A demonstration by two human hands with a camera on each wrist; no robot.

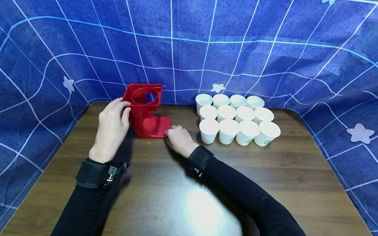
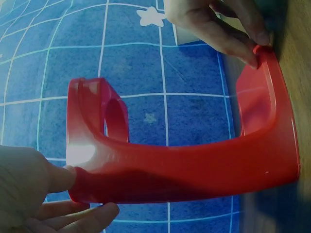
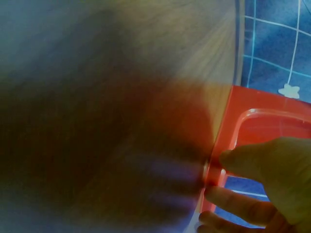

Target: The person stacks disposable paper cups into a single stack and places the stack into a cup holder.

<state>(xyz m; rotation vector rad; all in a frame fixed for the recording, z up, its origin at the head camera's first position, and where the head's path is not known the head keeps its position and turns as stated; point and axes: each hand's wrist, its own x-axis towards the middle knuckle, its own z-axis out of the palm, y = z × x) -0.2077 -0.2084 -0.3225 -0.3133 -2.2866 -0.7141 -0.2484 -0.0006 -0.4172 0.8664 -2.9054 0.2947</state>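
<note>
Toward the back left of the brown tabletop [image 1: 165, 196], close to the blue gridded cloth [image 1: 206, 49] that walls it in, stands a red plastic cup holder [image 1: 144, 111]. It is C-shaped: a flat base tray on the wood, an upright back, and a top plate with a round hole. Both hands are on it.

The left hand [image 1: 110, 129] lies against the holder's left side at the upright back. Its fingers [image 1: 118, 104] reach up to the left edge of the top plate, fairly straight, and the thumb [image 1: 126, 115] presses the back wall. In the left wrist view the thumb [image 2: 60, 178] pushes on the red wall while the other fingers lie loosely beneath it; they touch rather than wrap around the plastic.

The right hand [image 1: 180, 141] rests low on the tabletop at the holder's front right corner. Its fingertips [image 1: 169, 131] meet the edge of the base tray, and the right wrist view shows the thumb on the rim with fingers [image 3: 233, 199] curled under the edge, pinching it.

Right of the holder, a little apart from the right hand, twelve white paper cups [image 1: 236, 119] stand upright in three rows of four.
</note>
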